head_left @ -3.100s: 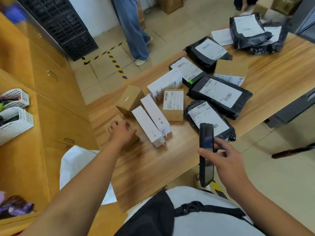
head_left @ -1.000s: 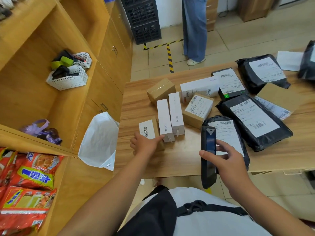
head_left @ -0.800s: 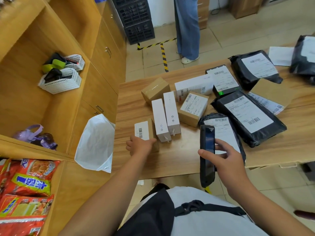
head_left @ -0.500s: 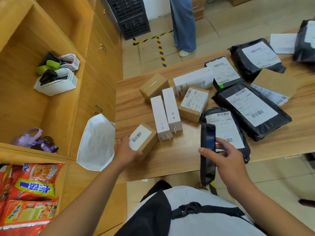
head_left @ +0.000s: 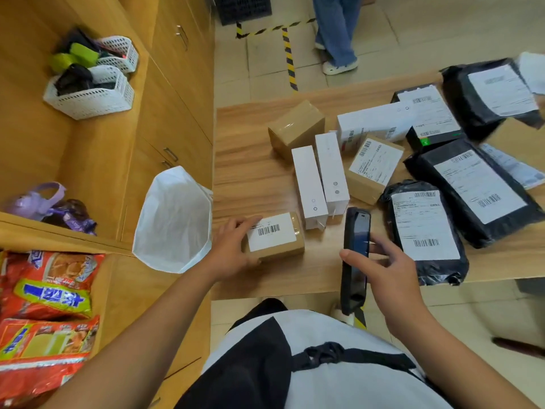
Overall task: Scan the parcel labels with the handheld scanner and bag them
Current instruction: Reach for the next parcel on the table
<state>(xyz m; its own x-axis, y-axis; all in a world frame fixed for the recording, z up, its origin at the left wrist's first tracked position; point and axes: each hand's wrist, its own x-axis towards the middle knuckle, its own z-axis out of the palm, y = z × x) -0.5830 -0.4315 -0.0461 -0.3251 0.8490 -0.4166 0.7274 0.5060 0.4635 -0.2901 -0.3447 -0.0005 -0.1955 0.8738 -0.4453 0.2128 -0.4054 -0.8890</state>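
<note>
Left hand point(head_left: 233, 246) grips the left end of a small brown box point(head_left: 277, 252), fingers curled over its top. The box is by the near left corner of the table point(head_left: 250, 178) with its barcode label point(head_left: 271, 235) facing up; whether it rests on the wood cannot be told. Right hand point(head_left: 389, 276) holds the black scanner point(head_left: 355, 255) upright just right of the box, over the near edge, thumb across its face and fingers wrapped behind. A white bag point(head_left: 174, 222) sits against the left edge. Two white boxes point(head_left: 309, 184) lie side by side beyond the box. Black labelled mailers point(head_left: 424, 228) lie toward the right edge.
</note>
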